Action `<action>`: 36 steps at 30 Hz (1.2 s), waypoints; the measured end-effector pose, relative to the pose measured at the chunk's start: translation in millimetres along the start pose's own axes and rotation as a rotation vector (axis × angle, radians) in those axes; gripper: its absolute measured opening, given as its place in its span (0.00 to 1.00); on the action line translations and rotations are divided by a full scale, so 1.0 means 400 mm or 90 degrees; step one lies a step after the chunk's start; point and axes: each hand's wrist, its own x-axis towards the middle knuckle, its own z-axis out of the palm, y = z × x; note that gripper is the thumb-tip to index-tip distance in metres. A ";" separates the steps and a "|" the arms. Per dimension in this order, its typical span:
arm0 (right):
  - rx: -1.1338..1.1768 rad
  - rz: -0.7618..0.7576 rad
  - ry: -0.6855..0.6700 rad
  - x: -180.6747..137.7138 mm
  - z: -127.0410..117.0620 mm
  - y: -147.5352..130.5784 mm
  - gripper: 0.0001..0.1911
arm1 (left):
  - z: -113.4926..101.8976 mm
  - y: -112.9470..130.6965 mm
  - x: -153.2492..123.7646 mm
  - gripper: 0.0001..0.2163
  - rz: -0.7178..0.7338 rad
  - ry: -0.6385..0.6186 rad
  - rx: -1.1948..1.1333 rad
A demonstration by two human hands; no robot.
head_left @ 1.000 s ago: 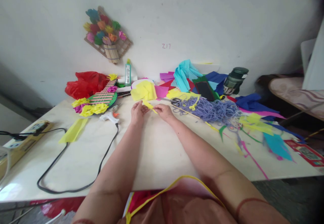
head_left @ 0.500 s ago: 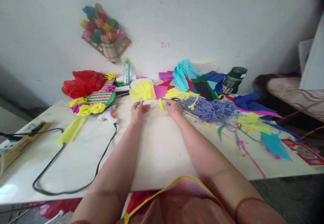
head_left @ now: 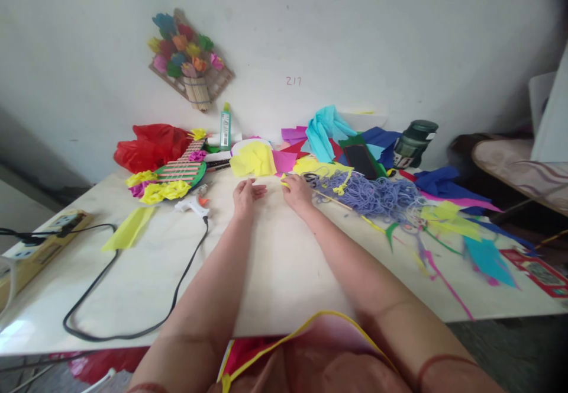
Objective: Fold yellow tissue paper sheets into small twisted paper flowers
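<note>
My right hand [head_left: 298,193] is closed in a pinch around a small piece of yellow crepe paper [head_left: 284,181], mostly hidden by the fingers. Across from it, my left hand [head_left: 249,196] is open, its fingers loosely stretched toward the right hand and nothing in them. A thin wooden stick [head_left: 332,199] lies just right of my right hand, beside a tangle of purple yarn [head_left: 377,193]. To the left of my left hand rests a white glue gun [head_left: 193,206]. Yellow crepe paper sheets [head_left: 252,159] lie beyond both hands.
A black cord [head_left: 177,286] loops over the left of the table to a power strip [head_left: 44,245]. A paper-flower craft [head_left: 173,180], a glue bottle [head_left: 225,129], a phone [head_left: 360,161] and a dark green jar [head_left: 415,144] stand or lie along the back. Paper scraps [head_left: 488,260] litter the right.
My right hand has moved slightly left, toward my left hand, and turned so its fingers cover more of the yellow paper. The view has shifted a little. My left hand stays open.
</note>
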 end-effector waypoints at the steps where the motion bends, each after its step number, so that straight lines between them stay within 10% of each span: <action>1: -0.006 -0.016 -0.017 0.003 0.006 -0.009 0.16 | -0.001 -0.002 0.002 0.13 0.000 0.006 -0.007; 23: -0.114 0.054 -0.203 0.214 0.109 -0.009 0.17 | 0.000 0.001 0.001 0.15 -0.028 0.016 -0.023; 36: 0.060 -0.098 0.064 0.125 0.014 -0.009 0.20 | -0.004 0.000 0.014 0.16 -0.038 -0.030 -0.091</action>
